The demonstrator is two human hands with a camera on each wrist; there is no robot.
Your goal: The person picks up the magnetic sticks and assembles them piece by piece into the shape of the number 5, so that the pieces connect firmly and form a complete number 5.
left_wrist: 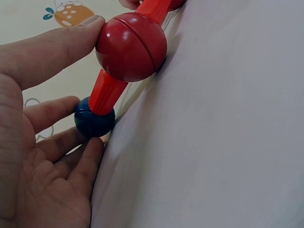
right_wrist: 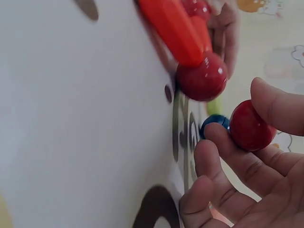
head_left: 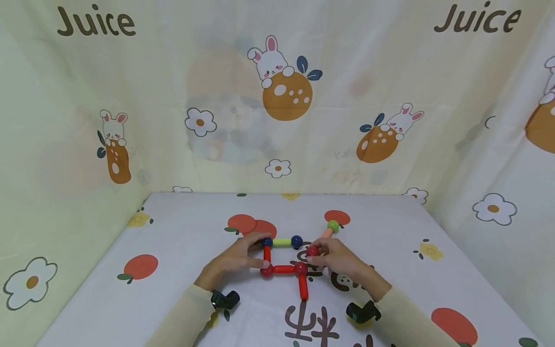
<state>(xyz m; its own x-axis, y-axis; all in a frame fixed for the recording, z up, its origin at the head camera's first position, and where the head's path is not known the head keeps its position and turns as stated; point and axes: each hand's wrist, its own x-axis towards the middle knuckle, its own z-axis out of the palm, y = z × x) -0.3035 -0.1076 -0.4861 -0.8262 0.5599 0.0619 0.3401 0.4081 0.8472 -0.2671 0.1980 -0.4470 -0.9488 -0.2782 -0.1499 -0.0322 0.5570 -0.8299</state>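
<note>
Ball-and-rod toy pieces form an open frame on the cloth. My left hand (head_left: 237, 253) grips its left side, thumb on the lower-left red ball (left_wrist: 130, 46) and fingers round the dark blue ball (left_wrist: 94, 118); a red rod (left_wrist: 107, 91) joins these. From the blue ball a yellow-green rod (head_left: 282, 242) runs to another blue ball (head_left: 297, 241). Another red rod (head_left: 284, 269) leads to a red ball (head_left: 301, 268), with a red rod (head_left: 303, 288) pointing nearer. My right hand (head_left: 343, 259) pinches a separate red ball (right_wrist: 251, 126), whose pale orange rod (head_left: 327, 233) ends in a green ball (head_left: 333, 225).
A white cloth (head_left: 386, 226) printed with fruit and dark lettering covers the table. Cream curtains (head_left: 173, 72) with rabbits and flowers enclose the back and sides. Dark wrist cameras (head_left: 225, 300) sit on both forearms.
</note>
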